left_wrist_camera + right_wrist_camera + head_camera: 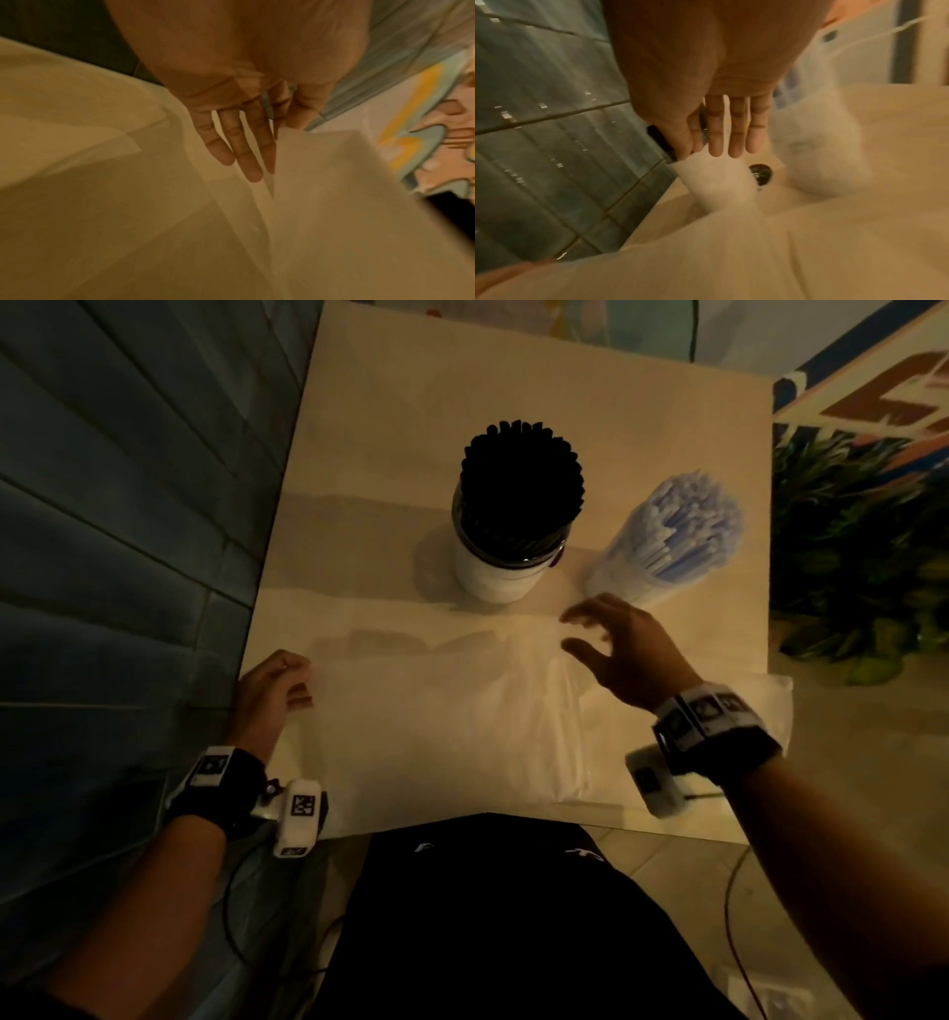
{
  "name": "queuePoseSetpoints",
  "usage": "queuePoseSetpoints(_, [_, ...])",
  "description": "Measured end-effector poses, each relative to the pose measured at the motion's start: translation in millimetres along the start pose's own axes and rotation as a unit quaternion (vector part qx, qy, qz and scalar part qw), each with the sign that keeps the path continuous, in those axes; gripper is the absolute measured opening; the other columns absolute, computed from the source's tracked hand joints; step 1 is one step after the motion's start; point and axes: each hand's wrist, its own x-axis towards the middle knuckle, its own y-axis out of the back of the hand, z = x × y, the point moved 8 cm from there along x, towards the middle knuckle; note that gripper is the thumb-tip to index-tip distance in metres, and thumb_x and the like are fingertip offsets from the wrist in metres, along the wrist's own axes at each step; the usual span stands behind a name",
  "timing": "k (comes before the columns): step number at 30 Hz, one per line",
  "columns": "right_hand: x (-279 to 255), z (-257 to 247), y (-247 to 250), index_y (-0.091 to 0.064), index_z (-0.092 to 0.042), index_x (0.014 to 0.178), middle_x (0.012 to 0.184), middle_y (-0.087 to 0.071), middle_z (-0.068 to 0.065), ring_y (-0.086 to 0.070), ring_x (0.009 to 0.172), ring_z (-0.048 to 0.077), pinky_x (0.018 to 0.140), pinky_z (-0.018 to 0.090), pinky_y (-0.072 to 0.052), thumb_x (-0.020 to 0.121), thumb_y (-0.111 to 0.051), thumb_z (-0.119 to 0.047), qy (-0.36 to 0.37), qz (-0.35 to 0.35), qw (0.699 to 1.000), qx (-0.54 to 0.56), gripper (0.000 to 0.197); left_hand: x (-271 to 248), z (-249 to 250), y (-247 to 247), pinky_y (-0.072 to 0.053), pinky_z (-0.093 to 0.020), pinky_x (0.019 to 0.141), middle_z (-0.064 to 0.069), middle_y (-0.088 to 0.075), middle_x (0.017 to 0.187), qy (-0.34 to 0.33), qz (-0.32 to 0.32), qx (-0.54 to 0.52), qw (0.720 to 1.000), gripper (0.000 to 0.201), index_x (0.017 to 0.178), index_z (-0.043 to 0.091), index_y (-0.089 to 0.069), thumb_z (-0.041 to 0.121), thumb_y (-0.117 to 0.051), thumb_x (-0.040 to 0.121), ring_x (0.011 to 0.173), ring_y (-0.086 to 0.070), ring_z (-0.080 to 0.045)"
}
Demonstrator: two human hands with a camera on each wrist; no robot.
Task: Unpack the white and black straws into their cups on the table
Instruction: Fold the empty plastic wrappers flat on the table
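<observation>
A white cup (493, 577) packed with black straws (521, 480) stands mid-table. To its right a clear cup (621, 572) holds white straws (688, 521). A clear plastic bag (452, 711) lies flat on the near part of the table, and I see no straws in it. My left hand (295, 683) is at the bag's left edge and pinches the film. In the left wrist view three fingers (246, 158) lie straight on the bag (102, 182), while film hides thumb tip and forefinger. My right hand (570, 631) hovers open over the bag's far right corner, close to the clear cup.
The table (411, 403) ends just left of my left hand, above dark floor tiles (102, 557). Green plants (847, 557) stand beyond the right edge. A small dark tab (761, 174) sits at the white cup's (716, 186) base. Cables (734, 916) hang below the near edge.
</observation>
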Motion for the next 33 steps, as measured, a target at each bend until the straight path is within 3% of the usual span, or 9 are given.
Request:
queuePoseSetpoints(3, [34, -18, -27, -0.046, -0.027, 0.14, 0.138, -0.053, 0.002, -0.048, 0.126, 0.023, 0.107, 0.043, -0.042, 0.092, -0.064, -0.034, 0.031, -0.117, 0.99, -0.077, 0.052, -14, 25, 1, -0.052, -0.014, 0.065, 0.018, -0.064, 0.07, -0.05, -0.014, -0.016, 0.999, 0.049, 0.063, 0.033, -0.065, 0.002, -0.046, 0.096, 0.069, -0.062, 0.001])
queuePoseSetpoints(7, [43, 17, -57, -0.033, -0.032, 0.147, 0.135, -0.055, 0.003, -0.054, 0.122, 0.024, 0.105, 0.04, -0.043, 0.091, -0.065, -0.038, -0.082, -0.238, 0.967, -0.044, 0.065, -30, 43, 16, -0.053, -0.015, 0.067, 0.015, -0.066, 0.071, -0.08, 0.004, -0.067, 0.995, 0.041, 0.068, 0.026, -0.065, -0.001, -0.048, 0.094, 0.071, -0.063, -0.002])
queuePoseSetpoints(12, [54, 41, -63, -0.033, -0.028, 0.148, 0.13, -0.052, -0.001, -0.057, 0.111, 0.02, 0.104, 0.042, -0.045, 0.097, -0.052, -0.048, -0.172, -0.159, 0.969, 0.076, 0.058, -47, 45, 30, -0.054, -0.019, 0.072, 0.006, -0.067, 0.08, -0.109, -0.02, -0.087, 0.99, 0.016, 0.076, 0.025, -0.067, 0.018, -0.056, 0.083, 0.079, -0.062, -0.01])
queuePoseSetpoints(15, [49, 56, -89, -0.045, -0.026, 0.141, 0.13, -0.056, 0.0, -0.059, 0.111, 0.024, 0.1, 0.044, -0.05, 0.093, -0.053, -0.057, -0.298, -0.155, 0.907, 0.254, 0.058, -52, 45, 30, -0.051, -0.024, 0.072, 0.003, -0.066, 0.082, -0.12, -0.045, -0.075, 0.989, 0.007, 0.08, 0.025, -0.067, 0.029, -0.063, 0.083, 0.078, -0.061, -0.014])
queuePoseSetpoints(18, [45, 64, -111, -0.061, -0.024, 0.126, 0.129, -0.06, -0.001, -0.056, 0.117, 0.025, 0.104, 0.046, -0.045, 0.087, -0.063, -0.056, -0.355, -0.116, 0.855, 0.36, 0.05, -55, 42, 33, -0.051, -0.021, 0.069, 0.005, -0.066, 0.079, -0.114, -0.054, -0.065, 0.99, 0.03, 0.081, 0.027, -0.067, 0.053, -0.075, 0.071, 0.074, -0.061, -0.013])
queuePoseSetpoints(21, [46, 62, -103, -0.074, -0.019, 0.096, 0.099, -0.069, 0.002, -0.06, 0.096, 0.024, 0.087, 0.035, -0.05, 0.089, -0.069, -0.036, -0.323, -0.063, 0.858, 0.393, 0.018, -59, 41, 38, -0.054, -0.021, 0.067, 0.003, -0.067, 0.081, -0.11, -0.028, -0.054, 0.992, 0.005, 0.079, 0.027, -0.066, 0.03, -0.066, 0.084, 0.074, -0.064, -0.014])
queuePoseSetpoints(26, [26, 63, -60, -0.073, -0.019, 0.083, 0.081, -0.07, 0.0, -0.06, 0.076, 0.015, 0.077, 0.034, -0.048, 0.092, -0.067, -0.021, -0.257, 0.044, 0.874, 0.411, 0.011, -59, 30, 44, -0.053, -0.031, 0.071, -0.001, -0.065, 0.085, -0.071, 0.032, -0.035, 0.996, 0.03, 0.076, 0.025, -0.06, 0.007, -0.049, 0.098, 0.085, -0.062, -0.026])
queuePoseSetpoints(30, [4, 60, -29, -0.067, -0.019, 0.099, 0.098, -0.067, 0.001, -0.061, 0.085, 0.021, 0.082, 0.048, -0.056, 0.092, -0.066, -0.022, -0.207, 0.108, 0.941, 0.245, 0.008, -67, 65, 17, -0.05, -0.02, 0.064, 0.01, -0.058, 0.072, -0.122, 0.037, -0.051, 0.99, 0.025, 0.072, 0.025, -0.052, 0.016, -0.048, 0.096, 0.072, -0.054, -0.012])
queuePoseSetpoints(33, [1, -12, 20, -0.059, -0.014, 0.123, 0.122, -0.059, 0.004, -0.056, 0.11, 0.022, 0.095, 0.037, -0.048, 0.091, -0.068, -0.029, -0.013, 0.208, 0.971, 0.115, 0.037, -80, 117, -7, -0.048, -0.018, 0.067, 0.001, -0.051, 0.078, -0.218, -0.024, -0.006, 0.976, 0.018, 0.078, 0.017, -0.049, 0.029, -0.048, 0.092, 0.075, -0.051, -0.011])
